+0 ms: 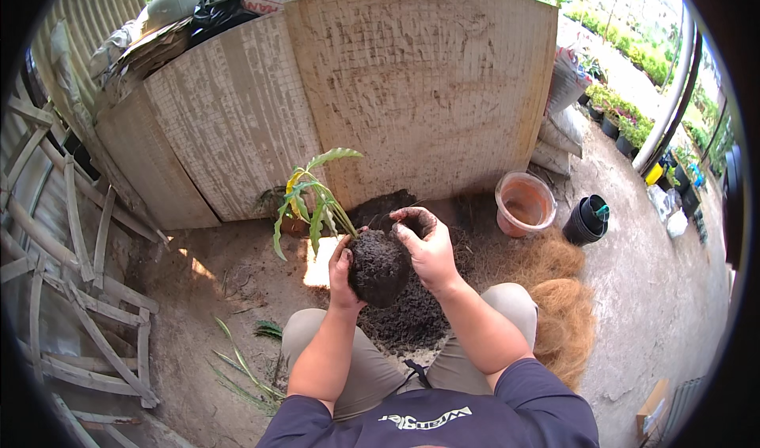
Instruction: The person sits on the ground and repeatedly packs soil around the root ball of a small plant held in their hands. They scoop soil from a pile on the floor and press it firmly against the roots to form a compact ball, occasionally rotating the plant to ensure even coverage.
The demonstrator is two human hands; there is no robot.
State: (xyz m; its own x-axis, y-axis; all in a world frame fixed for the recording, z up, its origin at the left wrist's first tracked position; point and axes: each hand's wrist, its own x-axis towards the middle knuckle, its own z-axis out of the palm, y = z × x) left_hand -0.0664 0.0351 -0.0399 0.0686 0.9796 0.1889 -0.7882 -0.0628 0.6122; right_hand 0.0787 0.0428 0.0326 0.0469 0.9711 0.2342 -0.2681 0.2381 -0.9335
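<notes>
My left hand (343, 276) grips a dark ball of soil and roots (380, 270) from its left side, raised between my knees. Out of its top grows a leafy plant (317, 201) with long wavy-edged leaves, one of them yellow, leaning up and to the left. Just right of the root ball is my right hand (430, 243), thumb and fingers curled towards each other; thin dark strands show near its fingertips, and whether it pinches one is too small to tell. Below lies a heap of dark loose soil (409, 323) on the ground.
Brown fibre (561, 323) lies beside my right knee. Beyond it stand a terracotta-coloured pot (525, 204) and stacked black pots (585, 221). A large upright panel (415, 92) blocks the front. Wooden frames (89, 293) stand at left; cut leaves (246, 365) lie near my left knee.
</notes>
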